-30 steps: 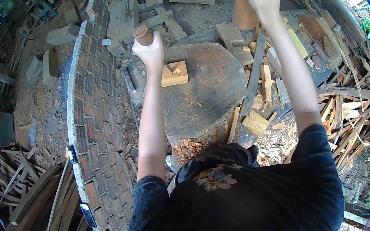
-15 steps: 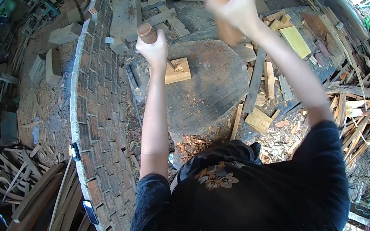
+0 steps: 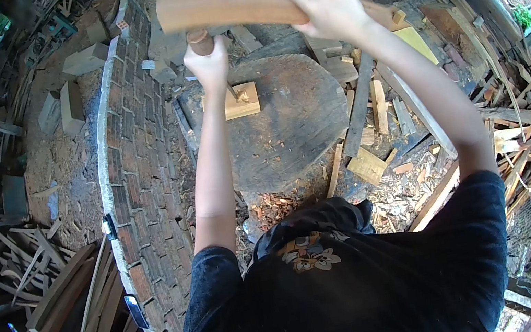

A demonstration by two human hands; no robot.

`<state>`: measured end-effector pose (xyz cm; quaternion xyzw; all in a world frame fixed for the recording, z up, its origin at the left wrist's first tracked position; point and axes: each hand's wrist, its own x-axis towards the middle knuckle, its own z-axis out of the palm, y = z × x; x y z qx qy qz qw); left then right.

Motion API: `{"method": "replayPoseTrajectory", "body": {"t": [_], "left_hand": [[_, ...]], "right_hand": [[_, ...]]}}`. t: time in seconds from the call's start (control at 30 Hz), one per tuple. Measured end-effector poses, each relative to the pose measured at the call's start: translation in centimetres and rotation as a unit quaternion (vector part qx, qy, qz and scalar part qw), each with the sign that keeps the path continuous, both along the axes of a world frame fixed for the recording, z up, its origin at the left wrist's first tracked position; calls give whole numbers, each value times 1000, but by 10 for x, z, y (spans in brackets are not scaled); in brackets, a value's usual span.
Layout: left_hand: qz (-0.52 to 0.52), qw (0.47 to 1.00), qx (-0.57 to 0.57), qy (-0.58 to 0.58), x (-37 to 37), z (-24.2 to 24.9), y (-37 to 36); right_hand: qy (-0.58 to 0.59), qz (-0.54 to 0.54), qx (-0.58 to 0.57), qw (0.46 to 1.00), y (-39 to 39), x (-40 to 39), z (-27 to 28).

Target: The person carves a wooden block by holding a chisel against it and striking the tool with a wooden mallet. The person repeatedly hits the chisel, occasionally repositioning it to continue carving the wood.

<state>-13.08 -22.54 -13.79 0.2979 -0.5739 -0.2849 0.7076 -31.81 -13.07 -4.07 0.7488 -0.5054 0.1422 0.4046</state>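
My left hand (image 3: 208, 67) is wrapped round the wooden handle of a chisel (image 3: 200, 42), held nearly upright. Its metal blade reaches down to a small pale wood block (image 3: 245, 104), where a rough carved patch shows. The block lies on a broad round tree stump (image 3: 296, 116). Raised above the stump, my right hand (image 3: 333, 11) grips a thick wooden mallet (image 3: 223, 7), its head blurred by motion. The mallet points leftward, with its head just beyond the top of the chisel handle in this view.
A low brick wall (image 3: 139, 158) runs along the left side, with a phone (image 3: 136, 311) at its edge. Offcuts, a yellow board (image 3: 416, 45) and wood chips (image 3: 276, 209) surround the stump. Scrap wood is piled at both sides.
The mallet has swung from upright at the right to lying across, its head now over by the chisel. My left hand still holds the chisel on the block; the view has shifted slightly.
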Motion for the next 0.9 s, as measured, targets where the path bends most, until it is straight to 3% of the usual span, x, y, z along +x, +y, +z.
{"method": "replayPoseTrajectory", "body": {"t": [0.03, 0.1, 0.13, 0.17, 0.2, 0.27, 0.33, 0.4, 0.47, 0.53, 0.57, 0.67, 0.8, 0.9], "left_hand": [[13, 1000, 19, -21, 5, -4, -5], [39, 998, 33, -37, 12, -7, -12], [44, 998, 33, -35, 15, -10, -15], [40, 998, 42, -15, 19, -14, -18], [34, 998, 51, 4, 21, -17, -22], [55, 998, 29, 6, 22, -16, -20], [74, 997, 5, 5, 23, -18, -24], [48, 997, 56, 37, 24, -26, -30], [32, 995, 85, 40, 26, -20, -22], [15, 989, 110, 100, 31, -17, -20], [42, 994, 55, 83, 35, -16, -26], [7, 983, 99, 156, 48, -22, -19], [8, 983, 81, 166, 51, -25, -12], [105, 973, 90, 185, 63, -35, -15]], "right_hand": [[1, -2, 0, 1000, -1, -6, -6], [-202, -60, -38, 977, -5, -7, -5], [-199, -55, -38, 978, -5, -2, -11], [-386, -92, 2, 918, -1, 6, -22], [-557, -128, 40, 819, 2, 14, -37], [-704, 31, -24, 709, -5, 26, -103], [-764, -55, 99, 635, 12, 54, -124], [-721, -119, 208, 650, 5, 63, -179], [-700, -156, 367, 592, -4, 79, -200], [-668, -199, 358, 621, -13, 97, -223], [-654, -231, 341, 634, -14, 105, -223], [-714, -237, 301, 586, -19, 113, -222], [-698, -232, 342, 585, -26, 105, -230], [-683, -240, 367, 584, -26, 104, -230]]}}
